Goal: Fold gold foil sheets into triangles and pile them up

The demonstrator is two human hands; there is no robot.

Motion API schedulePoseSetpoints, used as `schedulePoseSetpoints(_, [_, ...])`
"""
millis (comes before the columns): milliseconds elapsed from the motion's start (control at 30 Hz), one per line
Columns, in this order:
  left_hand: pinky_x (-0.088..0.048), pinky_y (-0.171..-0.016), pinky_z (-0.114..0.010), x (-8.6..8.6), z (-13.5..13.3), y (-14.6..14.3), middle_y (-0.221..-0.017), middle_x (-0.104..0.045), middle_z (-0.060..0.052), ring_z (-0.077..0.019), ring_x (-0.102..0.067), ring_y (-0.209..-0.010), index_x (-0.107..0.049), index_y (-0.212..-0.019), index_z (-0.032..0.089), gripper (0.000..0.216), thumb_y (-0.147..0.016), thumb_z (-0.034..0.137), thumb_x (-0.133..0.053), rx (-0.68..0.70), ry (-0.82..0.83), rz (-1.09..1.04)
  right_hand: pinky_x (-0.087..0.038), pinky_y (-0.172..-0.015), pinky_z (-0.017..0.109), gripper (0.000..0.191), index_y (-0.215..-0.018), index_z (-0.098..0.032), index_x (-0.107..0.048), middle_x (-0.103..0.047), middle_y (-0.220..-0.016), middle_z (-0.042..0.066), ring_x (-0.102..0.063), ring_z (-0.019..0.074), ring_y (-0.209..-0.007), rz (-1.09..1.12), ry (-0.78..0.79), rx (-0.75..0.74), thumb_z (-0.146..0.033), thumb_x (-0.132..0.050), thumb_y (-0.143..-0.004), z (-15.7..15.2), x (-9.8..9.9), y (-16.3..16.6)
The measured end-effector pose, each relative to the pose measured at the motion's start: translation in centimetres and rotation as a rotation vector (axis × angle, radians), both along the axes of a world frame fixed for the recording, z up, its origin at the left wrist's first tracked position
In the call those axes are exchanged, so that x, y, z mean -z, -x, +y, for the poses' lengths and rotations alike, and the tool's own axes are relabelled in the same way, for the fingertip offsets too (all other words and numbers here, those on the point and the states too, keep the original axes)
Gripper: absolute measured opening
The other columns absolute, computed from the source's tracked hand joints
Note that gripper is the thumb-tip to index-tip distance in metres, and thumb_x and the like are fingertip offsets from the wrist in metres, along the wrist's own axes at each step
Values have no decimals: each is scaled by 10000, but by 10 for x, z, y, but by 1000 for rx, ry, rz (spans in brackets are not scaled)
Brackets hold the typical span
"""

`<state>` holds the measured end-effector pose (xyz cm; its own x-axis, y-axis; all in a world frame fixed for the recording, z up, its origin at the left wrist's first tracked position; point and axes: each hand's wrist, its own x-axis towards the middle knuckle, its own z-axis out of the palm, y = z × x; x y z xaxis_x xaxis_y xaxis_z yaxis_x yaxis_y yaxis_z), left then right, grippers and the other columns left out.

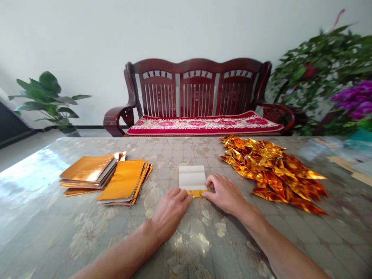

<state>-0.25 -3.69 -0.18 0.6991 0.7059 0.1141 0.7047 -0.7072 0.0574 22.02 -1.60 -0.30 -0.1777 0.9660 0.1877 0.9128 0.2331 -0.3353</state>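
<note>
A sheet of gold foil paper (192,177) lies white side up on the table in front of me. Its near edge is folded over, so a gold strip shows, and a crease runs across near its far edge. My left hand (173,207) pinches the left end of the folded strip, thumb at the near side and fingers curled on top. My right hand (222,193) grips the right end in the same way, its index finger bent. Both hands rest low over the tabletop.
Two stacks of gold foil sheets, a left one (87,168) and a nearer one (122,180), lie to the left. A heap of folded gold foil pieces (270,166) spreads at the right. Behind the patterned table (162,151) stands a wooden bench (194,93) between plants.
</note>
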Motion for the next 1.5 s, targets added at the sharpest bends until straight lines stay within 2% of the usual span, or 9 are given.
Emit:
schedulePoseSetpoints(100, [-514,-842,-370,-5,-7,-4,-1042,-652,-62,-234,-600,-952,-566,-1265,170,307,-959,188,-550,-5,-43,111,-355,-757,308,192,-905,-213,-590,-640,-917,11,-562,198,-877,2,-71,-46,-274,-736,-798,-3,-1,3])
schedulePoseSetpoints(200, [-522,-808,-378,-7,-13,-9,-1038,-643,-70,-244,-602,-938,-570,-1242,154,302,-939,153,-563,-37,-65,153,-363,-794,309,40,-936,-216,-624,-643,-934,21,-546,195,-915,-42,-154,-271,-193,-630,-903,-8,-3,8])
schedulePoseSetpoints(267, [-523,-789,-378,-6,-15,-12,-1011,-638,-71,-246,-598,-920,-606,-1161,148,238,-926,137,-568,-53,-74,165,-362,-789,302,112,-991,-229,-656,-650,-921,18,-544,185,-902,-82,-173,-448,-174,-563,-958,-12,-3,11])
schedulePoseSetpoints(333, [-521,-784,-380,-4,-16,-13,-999,-633,-75,-247,-592,-916,-624,-1111,143,202,-917,125,-568,-62,-85,171,-356,-768,303,142,-1017,-232,-678,-660,-898,15,-548,180,-871,-127,-180,-535,-186,-550,-975,-15,-3,14])
schedulePoseSetpoints(633, [-514,-793,-376,-1,-21,-3,-983,-637,-96,-241,-592,-906,-670,-1034,126,172,-912,103,-550,-123,-119,225,-293,-700,332,171,-862,-246,-730,-697,-861,-6,-555,167,-812,-208,-208,-465,-170,-596,-936,-14,-2,8])
schedulePoseSetpoints(1000, [-501,-761,-370,2,-23,3,-965,-646,-116,-248,-593,-875,-681,-1024,126,241,-874,32,-517,-119,-165,257,-352,-737,314,272,-717,-215,-688,-735,-821,6,-598,164,-777,-124,-229,-420,-44,-506,-824,1,5,-22])
schedulePoseSetpoints(1233, [-490,-762,-382,2,-20,6,-957,-640,-108,-251,-595,-866,-666,-994,132,198,-889,48,-521,-126,-133,208,-404,-762,311,294,-733,-201,-678,-723,-829,33,-601,185,-807,30,-444,-223,3,-470,-766,-2,4,-20])
schedulePoseSetpoints(1367, [-492,-786,-401,-4,-14,7,-1000,-646,-97,-265,-608,-908,-635,-1108,138,214,-927,106,-526,-135,-87,174,-421,-781,316,273,-829,-209,-688,-715,-884,40,-587,185,-832,137,-434,-369,-38,-476,-820,-8,1,-9])
schedulePoseSetpoints(1500, [-476,-835,-399,-5,-5,11,-1051,-653,-85,-256,-611,-968,-601,-1195,176,265,-944,138,-528,-149,-54,117,-397,-758,324,258,-843,-222,-694,-700,-866,35,-558,192,-820,30,-324,-509,-47,-513,-788,-10,0,-4])
